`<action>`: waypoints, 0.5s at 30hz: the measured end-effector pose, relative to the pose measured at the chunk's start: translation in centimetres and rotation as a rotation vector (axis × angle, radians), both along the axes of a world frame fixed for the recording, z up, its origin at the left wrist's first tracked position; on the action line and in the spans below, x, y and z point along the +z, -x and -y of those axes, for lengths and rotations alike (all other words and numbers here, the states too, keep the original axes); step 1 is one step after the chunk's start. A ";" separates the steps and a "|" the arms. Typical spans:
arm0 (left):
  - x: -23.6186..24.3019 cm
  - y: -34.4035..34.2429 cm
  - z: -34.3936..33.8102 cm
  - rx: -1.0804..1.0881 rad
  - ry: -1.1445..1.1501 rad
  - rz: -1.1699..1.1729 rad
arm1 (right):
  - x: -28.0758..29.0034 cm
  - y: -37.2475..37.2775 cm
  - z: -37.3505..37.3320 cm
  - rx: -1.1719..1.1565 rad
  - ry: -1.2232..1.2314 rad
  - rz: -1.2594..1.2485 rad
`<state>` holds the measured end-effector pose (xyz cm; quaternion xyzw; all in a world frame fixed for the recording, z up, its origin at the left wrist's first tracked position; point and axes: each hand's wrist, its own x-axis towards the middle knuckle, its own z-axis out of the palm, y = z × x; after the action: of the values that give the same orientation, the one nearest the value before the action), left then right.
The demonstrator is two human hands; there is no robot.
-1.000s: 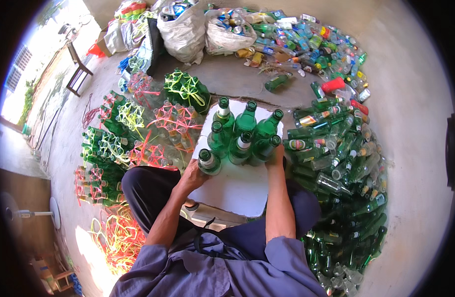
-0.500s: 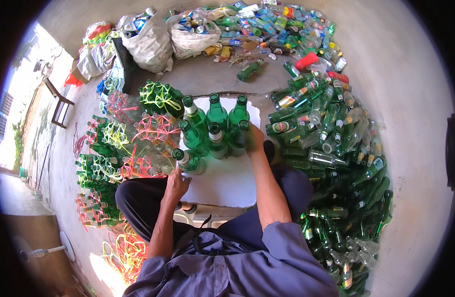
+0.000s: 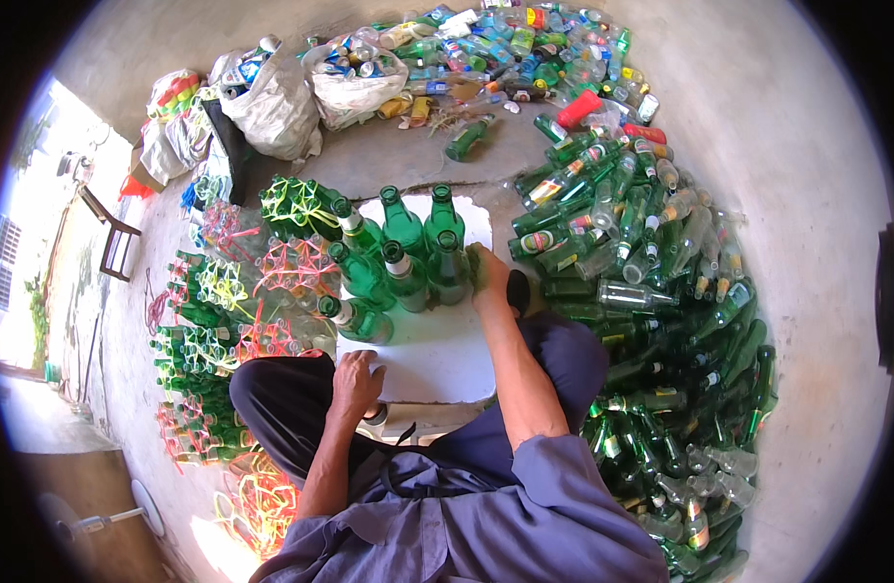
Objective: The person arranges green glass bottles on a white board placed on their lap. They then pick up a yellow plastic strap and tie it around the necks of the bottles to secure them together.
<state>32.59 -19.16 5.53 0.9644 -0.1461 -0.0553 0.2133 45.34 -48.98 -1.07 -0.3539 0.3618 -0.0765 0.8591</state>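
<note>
Several upright green glass beer bottles (image 3: 404, 277) stand grouped on a white board (image 3: 428, 360) in front of me. One bottle (image 3: 358, 323) at the near left leans slightly. My right hand (image 3: 491, 277) is beside the near-right bottle (image 3: 449, 270); its fingertips are hidden and a dark green patch shows by them, so I cannot tell whether it grips anything. My left hand (image 3: 356, 384) is at the board's left edge, below the leaning bottle, apart from it, thumb and fingers loosely spread with nothing in them.
Loose bottles (image 3: 651, 321) pile up along the right, and plastic bottles (image 3: 525, 49) at the back. White sacks (image 3: 277, 117) of cans stand back left. Bottle bundles tied with coloured strapping (image 3: 214, 330) line the left. Loose strapping (image 3: 257, 505) lies near left.
My left hand has come off the near-left bottle and drawn back toward me. My right hand has shifted slightly away from the near-right bottle. The view has turned a little.
</note>
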 end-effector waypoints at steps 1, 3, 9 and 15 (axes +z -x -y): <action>-0.2 0.0 0.1 -0.015 0.029 0.002 | 0.6 0.1 -0.1 -0.002 0.004 -0.042; -0.5 0.0 0.7 -0.052 0.090 0.003 | 1.7 0.5 -0.3 -0.074 0.019 -0.068; -0.6 -0.1 2.1 -0.081 0.078 0.013 | 5.2 1.5 -0.6 -0.217 0.147 -0.061; -0.1 0.9 3.4 -0.177 -0.036 0.047 | 7.7 3.0 1.2 -0.158 0.220 0.045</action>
<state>31.72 -22.54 5.46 0.9525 -0.2346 -0.0541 0.1866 42.33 -50.18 6.63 -0.4143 0.3584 -0.1911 0.8145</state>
